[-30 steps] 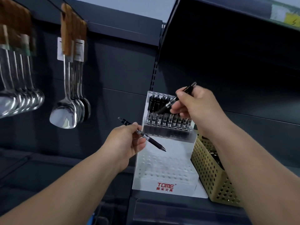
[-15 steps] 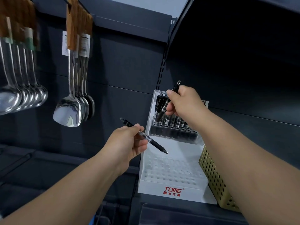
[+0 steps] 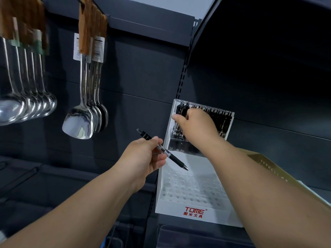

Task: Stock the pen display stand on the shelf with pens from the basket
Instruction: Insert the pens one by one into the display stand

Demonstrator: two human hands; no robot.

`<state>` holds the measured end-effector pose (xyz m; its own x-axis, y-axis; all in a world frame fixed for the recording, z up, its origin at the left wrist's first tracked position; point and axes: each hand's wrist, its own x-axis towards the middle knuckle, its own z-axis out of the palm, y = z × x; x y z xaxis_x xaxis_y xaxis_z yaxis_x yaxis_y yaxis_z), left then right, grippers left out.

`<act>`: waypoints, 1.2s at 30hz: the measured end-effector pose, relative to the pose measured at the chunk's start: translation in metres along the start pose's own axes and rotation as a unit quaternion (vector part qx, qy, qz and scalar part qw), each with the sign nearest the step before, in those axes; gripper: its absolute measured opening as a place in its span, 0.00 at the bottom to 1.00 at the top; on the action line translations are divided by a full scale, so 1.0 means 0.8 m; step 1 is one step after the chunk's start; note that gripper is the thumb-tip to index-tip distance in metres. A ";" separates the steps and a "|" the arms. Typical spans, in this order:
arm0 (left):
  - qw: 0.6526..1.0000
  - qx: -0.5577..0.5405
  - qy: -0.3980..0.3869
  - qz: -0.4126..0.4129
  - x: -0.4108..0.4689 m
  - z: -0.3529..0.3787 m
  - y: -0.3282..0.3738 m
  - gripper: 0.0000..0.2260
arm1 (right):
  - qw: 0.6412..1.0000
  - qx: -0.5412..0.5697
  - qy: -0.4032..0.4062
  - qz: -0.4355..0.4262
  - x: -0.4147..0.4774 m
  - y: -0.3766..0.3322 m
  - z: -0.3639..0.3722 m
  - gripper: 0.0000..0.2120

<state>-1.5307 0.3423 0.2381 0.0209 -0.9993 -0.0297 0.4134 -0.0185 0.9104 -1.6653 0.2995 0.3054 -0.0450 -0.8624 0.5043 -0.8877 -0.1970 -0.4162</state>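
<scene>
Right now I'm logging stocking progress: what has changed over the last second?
The right hand lowered its pen leftward into the top row of the display stand, still gripping it. The left hand keeps holding the spare pen; the lower holes stay empty.

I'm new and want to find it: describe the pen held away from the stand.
Start at the white TOME display stand. Just left of it, the left hand pinches one black pen. Unlike the pens upright in the back rows, it slants in mid-air, tip toward the stand.
</scene>
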 end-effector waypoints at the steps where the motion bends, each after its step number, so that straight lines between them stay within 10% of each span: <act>1: 1.000 0.001 0.000 0.001 0.000 0.000 0.000 0.10 | 1.000 -0.010 0.001 0.000 0.001 -0.002 0.001 0.22; 22: 1.000 0.008 -0.001 0.013 -0.001 0.003 0.003 0.08 | 0.999 0.039 0.010 -0.023 -0.042 0.014 0.011 0.16; 36: 0.997 0.006 0.005 0.072 -0.012 0.031 -0.001 0.04 | 0.982 0.116 -0.145 -0.027 -0.087 0.050 -0.014 0.03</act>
<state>-1.5538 0.3508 0.2482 0.0881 -0.9913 0.0979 0.3945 0.1249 0.9104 -1.7024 0.3567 0.2622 0.1619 -0.9377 0.3075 -0.7553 -0.3182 -0.5730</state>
